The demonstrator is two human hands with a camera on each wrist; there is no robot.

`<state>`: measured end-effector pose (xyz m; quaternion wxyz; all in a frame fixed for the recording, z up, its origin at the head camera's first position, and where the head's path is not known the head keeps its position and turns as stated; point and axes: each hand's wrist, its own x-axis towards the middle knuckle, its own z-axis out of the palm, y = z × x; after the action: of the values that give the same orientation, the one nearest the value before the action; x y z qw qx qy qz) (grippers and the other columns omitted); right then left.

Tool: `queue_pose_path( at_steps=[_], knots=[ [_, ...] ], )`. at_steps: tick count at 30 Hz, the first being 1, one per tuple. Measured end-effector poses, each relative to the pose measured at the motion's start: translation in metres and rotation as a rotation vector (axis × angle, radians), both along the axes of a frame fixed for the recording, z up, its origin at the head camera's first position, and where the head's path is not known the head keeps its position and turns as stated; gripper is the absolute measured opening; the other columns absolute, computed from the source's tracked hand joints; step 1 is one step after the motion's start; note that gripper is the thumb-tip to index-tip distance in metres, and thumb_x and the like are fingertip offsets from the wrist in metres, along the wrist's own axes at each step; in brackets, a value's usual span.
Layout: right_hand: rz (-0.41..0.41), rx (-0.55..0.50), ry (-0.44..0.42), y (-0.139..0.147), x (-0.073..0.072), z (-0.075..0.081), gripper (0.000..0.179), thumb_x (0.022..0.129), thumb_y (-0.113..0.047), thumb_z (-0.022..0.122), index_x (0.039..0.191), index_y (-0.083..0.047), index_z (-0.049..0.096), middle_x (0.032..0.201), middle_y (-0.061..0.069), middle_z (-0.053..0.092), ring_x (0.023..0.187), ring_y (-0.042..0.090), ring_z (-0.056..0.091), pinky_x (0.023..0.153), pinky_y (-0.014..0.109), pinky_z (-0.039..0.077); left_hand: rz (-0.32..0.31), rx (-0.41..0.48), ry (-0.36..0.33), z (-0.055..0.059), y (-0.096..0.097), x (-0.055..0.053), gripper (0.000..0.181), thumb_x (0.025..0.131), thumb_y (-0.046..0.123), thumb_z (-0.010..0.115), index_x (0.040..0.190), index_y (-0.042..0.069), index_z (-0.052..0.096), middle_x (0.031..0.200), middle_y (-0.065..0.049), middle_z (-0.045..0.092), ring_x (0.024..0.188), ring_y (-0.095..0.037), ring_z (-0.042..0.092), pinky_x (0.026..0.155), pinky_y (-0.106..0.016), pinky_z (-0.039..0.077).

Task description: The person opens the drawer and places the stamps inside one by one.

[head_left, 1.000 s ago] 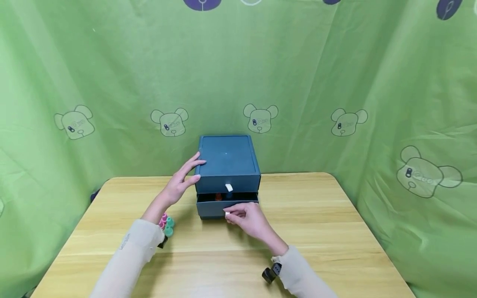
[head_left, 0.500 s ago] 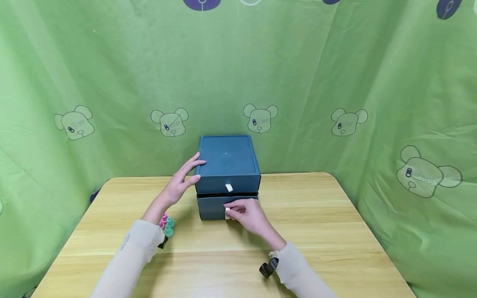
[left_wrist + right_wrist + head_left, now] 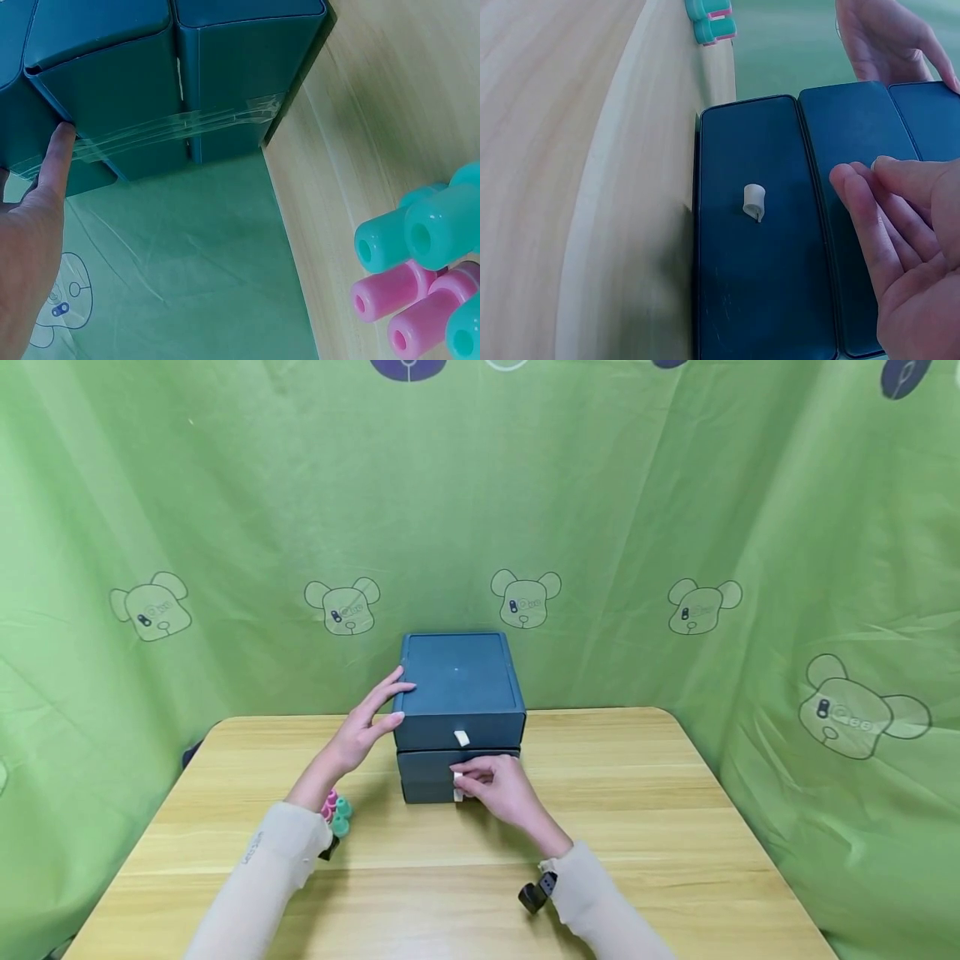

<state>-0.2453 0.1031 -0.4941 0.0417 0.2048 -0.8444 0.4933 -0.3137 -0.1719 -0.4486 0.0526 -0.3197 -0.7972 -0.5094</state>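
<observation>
A dark blue two-drawer box (image 3: 459, 672) stands at the back of the table, both drawers pushed in. My left hand (image 3: 365, 727) rests against its upper left edge with fingers spread, and clear tape (image 3: 180, 127) runs along that side. In front of the lower drawer (image 3: 427, 775) is my right hand (image 3: 498, 787), thumb and fingertips close together beside its white pull tab (image 3: 458, 788). The right wrist view shows that tab (image 3: 754, 201) free of the fingers. Another white tab (image 3: 461, 738) sits on the upper drawer (image 3: 855, 150).
Several teal hollow plastic pieces (image 3: 442, 225) and pink ones (image 3: 390, 289) lie on the wooden table (image 3: 600, 810), left of the box near my left wrist. A green curtain (image 3: 600, 527) with bear prints hangs behind and at both sides.
The lower drawer, partly out a second ago with red and blue items showing inside, has gone back in. My right hand moved with it, then came off its tab. The left hand stayed put.
</observation>
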Motion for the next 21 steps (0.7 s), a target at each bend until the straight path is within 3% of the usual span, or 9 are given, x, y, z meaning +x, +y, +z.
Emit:
queue_pose_path(
  at_steps=[12,21],
  knots=[
    [-0.017,-0.02,-0.038,-0.002,-0.0027,0.0014,0.018,0.094,-0.009,0.076,0.11,-0.005,0.08,0.087,0.005,0.08,0.078,0.018,0.077,0.065,0.022,0.059,-0.002,-0.003,0.004,-0.0003,0.0003,-0.0004,0.048,0.107,0.028,0.051,0.155,0.027,0.046,0.174,0.006,0.017,0.161,-0.028,0.015,0.122,-0.072,0.016],
    [-0.017,-0.007,-0.016,-0.0028,-0.0061,0.0004,0.017,0.093,-0.008,0.076,0.109,-0.004,0.08,0.085,0.006,0.08,0.077,0.021,0.078,0.064,0.022,0.058,0.007,-0.013,0.008,-0.0002,-0.0004,-0.0006,0.048,0.107,0.029,0.05,0.154,0.027,0.046,0.174,0.006,0.017,0.161,-0.029,0.015,0.121,-0.072,0.017]
  ],
)
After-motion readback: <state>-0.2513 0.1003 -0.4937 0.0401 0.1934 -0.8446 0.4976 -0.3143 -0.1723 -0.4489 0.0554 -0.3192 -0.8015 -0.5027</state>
